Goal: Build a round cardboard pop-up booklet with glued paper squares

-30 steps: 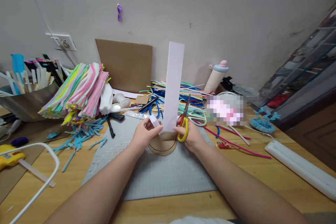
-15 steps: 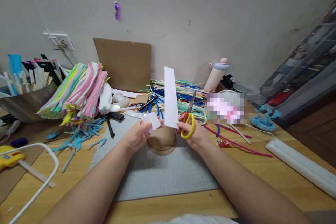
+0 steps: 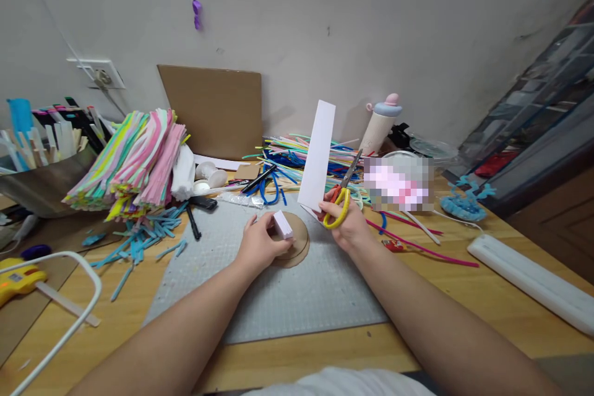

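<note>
My left hand [image 3: 263, 241] pinches a small white block [image 3: 283, 225], which looks like a short stack of cut pieces seen edge-on, over the round cardboard disc [image 3: 299, 249]. The disc lies on the grey cutting mat [image 3: 306, 303], partly hidden by that hand. In my right hand [image 3: 346, 223] are a long white strip [image 3: 319, 151], held upright by its lower end, and yellow-handled scissors [image 3: 338, 209]. The scissors' blades point up and away to the right. The two hands are apart.
Behind the mat lies a pile of coloured pipe cleaners [image 3: 292, 161], with a bottle [image 3: 380, 127] to its right. Bundled pastel pipe cleaners [image 3: 134, 161] and a metal bowl of sticks [image 3: 46, 179] stand left. A yellow glue gun [image 3: 21, 278] and a white lamp bar [image 3: 529, 284] flank the workspace.
My left hand has lowered to the disc and turned the small white piece edge-on. My right hand has shifted right with the scissors, and the strip now leans to the right.
</note>
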### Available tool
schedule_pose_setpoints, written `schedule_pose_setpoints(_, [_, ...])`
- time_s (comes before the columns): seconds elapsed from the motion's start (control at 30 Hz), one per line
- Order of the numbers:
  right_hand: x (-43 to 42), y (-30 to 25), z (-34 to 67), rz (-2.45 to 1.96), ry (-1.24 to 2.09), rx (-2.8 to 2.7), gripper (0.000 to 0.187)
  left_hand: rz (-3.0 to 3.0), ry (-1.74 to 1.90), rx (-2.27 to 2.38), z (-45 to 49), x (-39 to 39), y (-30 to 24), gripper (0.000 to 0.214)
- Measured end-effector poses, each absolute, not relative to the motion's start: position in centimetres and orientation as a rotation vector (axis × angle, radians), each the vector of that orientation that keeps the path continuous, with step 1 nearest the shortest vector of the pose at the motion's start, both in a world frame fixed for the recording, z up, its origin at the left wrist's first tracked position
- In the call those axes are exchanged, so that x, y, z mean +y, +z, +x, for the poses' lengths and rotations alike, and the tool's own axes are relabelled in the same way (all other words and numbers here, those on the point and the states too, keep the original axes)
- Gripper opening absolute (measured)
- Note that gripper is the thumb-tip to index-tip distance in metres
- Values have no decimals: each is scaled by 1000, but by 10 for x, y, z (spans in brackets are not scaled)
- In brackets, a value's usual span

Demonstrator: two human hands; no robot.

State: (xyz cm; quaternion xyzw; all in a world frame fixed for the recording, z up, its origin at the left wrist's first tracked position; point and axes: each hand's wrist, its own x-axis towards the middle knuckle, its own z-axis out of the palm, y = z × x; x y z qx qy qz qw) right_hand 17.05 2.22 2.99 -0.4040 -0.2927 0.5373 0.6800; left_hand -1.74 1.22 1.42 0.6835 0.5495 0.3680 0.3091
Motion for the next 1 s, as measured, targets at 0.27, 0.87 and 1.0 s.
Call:
schedule_pose_setpoints(0.27, [23, 29, 172, -915, 1192, -654, 37, 2037, 857, 1603, -18, 13, 12, 36])
schedule_pose_setpoints(0.87, [27, 24, 177, -915, 1201, -683, 35, 2339, 458, 1755, -24, 25, 59, 23])
schedule_pose_setpoints(1.0, [28, 22, 178, -916, 1211, -693, 34, 2421, 157, 1742, -15, 37, 79, 24])
